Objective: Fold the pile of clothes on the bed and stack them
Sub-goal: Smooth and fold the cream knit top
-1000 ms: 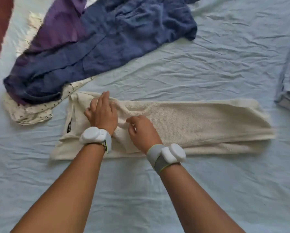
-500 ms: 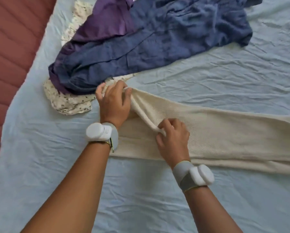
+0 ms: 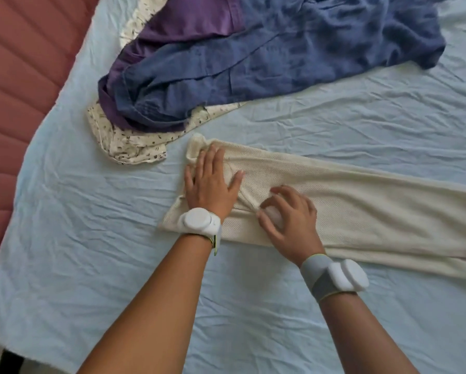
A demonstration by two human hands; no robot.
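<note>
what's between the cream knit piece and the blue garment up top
In the head view, mostly bare light blue bedsheet; at the left end, a speckled white cloth pokes out between the cream knit garment and the blue garment.

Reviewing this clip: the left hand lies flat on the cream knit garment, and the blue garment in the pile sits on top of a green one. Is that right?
Not quite. The head view shows the blue garment lying over a purple garment, not a green one. The rest holds: the left hand lies flat, fingers straight, on the cream knit garment.
</note>
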